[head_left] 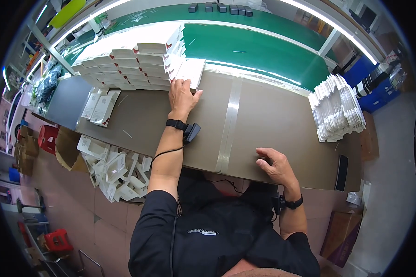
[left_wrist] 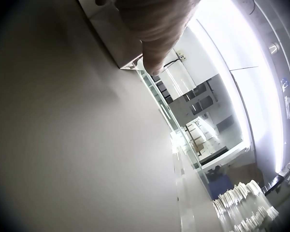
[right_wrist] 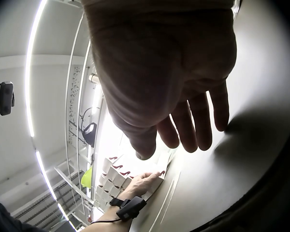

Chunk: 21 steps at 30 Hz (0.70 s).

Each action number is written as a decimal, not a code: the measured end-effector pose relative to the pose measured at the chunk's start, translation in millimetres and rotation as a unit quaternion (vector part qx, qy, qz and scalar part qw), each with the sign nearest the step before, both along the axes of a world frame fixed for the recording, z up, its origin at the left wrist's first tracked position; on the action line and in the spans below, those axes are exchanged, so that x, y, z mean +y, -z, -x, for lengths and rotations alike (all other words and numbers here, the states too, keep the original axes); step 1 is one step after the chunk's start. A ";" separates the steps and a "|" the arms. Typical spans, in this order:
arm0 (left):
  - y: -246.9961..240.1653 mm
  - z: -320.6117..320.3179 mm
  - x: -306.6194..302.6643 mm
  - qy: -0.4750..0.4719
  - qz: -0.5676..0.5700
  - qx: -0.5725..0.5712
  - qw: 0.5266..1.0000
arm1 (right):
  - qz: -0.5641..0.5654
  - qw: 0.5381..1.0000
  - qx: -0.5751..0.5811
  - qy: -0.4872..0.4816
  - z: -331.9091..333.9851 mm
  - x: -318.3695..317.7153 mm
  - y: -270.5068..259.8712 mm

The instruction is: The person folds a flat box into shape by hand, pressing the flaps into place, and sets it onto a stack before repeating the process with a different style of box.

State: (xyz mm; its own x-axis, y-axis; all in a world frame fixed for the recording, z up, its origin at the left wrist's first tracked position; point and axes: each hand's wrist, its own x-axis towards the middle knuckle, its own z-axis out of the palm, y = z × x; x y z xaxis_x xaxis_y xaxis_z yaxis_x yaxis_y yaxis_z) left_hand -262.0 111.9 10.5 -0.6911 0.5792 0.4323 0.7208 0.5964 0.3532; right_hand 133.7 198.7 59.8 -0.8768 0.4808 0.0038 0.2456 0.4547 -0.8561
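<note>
At the right end of a stack of white boxes [head_left: 148, 59], my left hand [head_left: 182, 98] holds the near end of a white box [head_left: 192, 72]. The thumb lies toward the box's right side and the fingers toward the left. The left wrist view shows part of this box [left_wrist: 117, 36] below the hand [left_wrist: 157, 21]. My right hand [head_left: 277, 167] is over the front edge of the brown table, with fingers loosely bent and nothing held. Seen from the right wrist, its palm [right_wrist: 164, 72] and slightly spread fingers show dark against the light.
Two white boxes [head_left: 100, 107] lie left on the brown table [head_left: 272, 115]. A bundle of folded white cartons [head_left: 337, 108] stands at the right, with a dark flat object [head_left: 341, 172] nearer. Below the left edge is a heap of white trays [head_left: 118, 173]. A green surface [head_left: 249, 51] runs behind.
</note>
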 end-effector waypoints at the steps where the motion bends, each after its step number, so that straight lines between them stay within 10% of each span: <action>1: -0.9 0.1 -0.2 0.014 -0.009 -0.013 1.000 | 0.000 1.000 0.000 -0.003 1.3 -0.4 -0.1; 21: 4.0 15.2 -4.8 0.035 -0.067 0.021 0.997 | -0.022 1.000 0.011 -0.009 -10.4 -17.0 -0.2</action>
